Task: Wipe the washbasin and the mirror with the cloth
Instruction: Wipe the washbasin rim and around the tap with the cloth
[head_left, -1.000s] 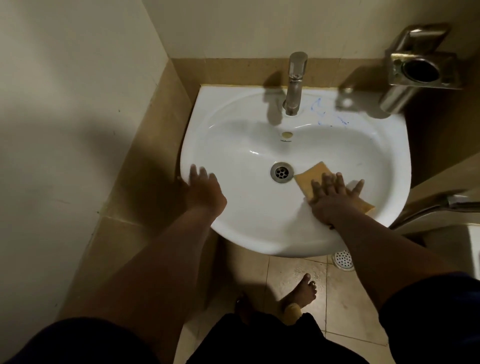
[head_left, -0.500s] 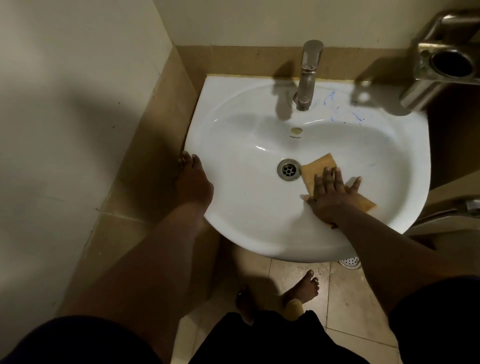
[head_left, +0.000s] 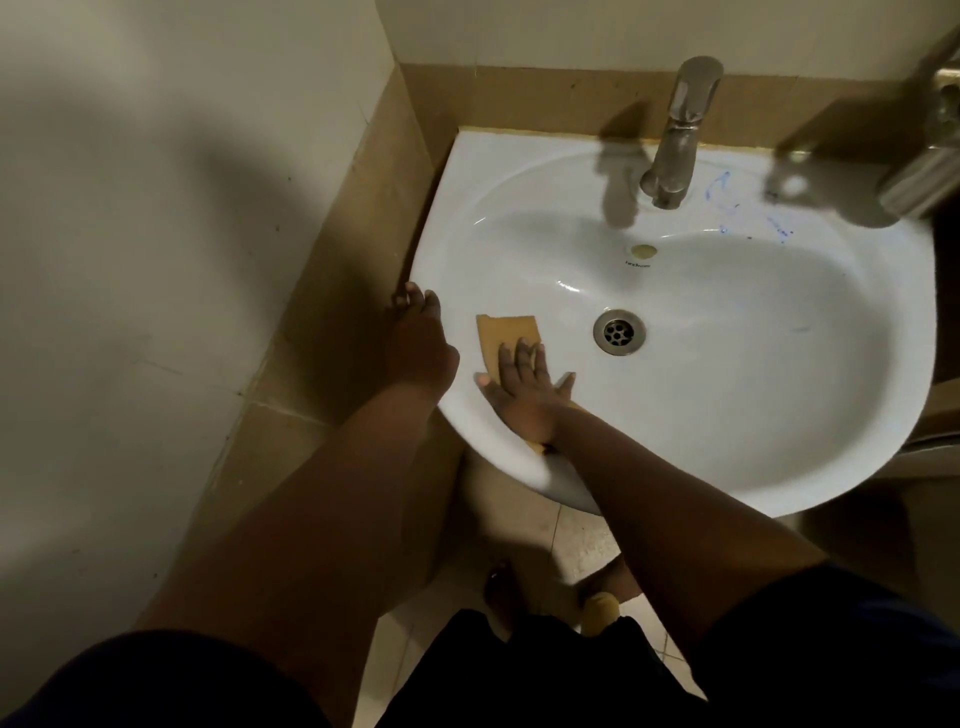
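Note:
A white washbasin (head_left: 727, 415) hangs on a tiled wall, with a round metal drain (head_left: 618, 331) in its middle. An orange-brown cloth (head_left: 506, 332) lies flat on the bowl's left inner slope. My right hand (head_left: 522, 392) presses on the cloth with fingers straight and spread. My left hand (head_left: 422, 340) rests on the basin's left rim, fingers laid over the edge. Blue marks (head_left: 727, 192) show on the basin's back ledge, right of the tap. No mirror is in view.
A metal tap (head_left: 678, 135) stands at the back of the basin. A metal wall fitting (head_left: 930, 171) juts in at the upper right. A plain wall (head_left: 156, 260) closes the left side. Bare feet (head_left: 602, 587) stand on the tiled floor below.
My right hand has slid the cloth from right of the drain across to the bowl's left slope, close to my left hand. My left hand stays on the rim.

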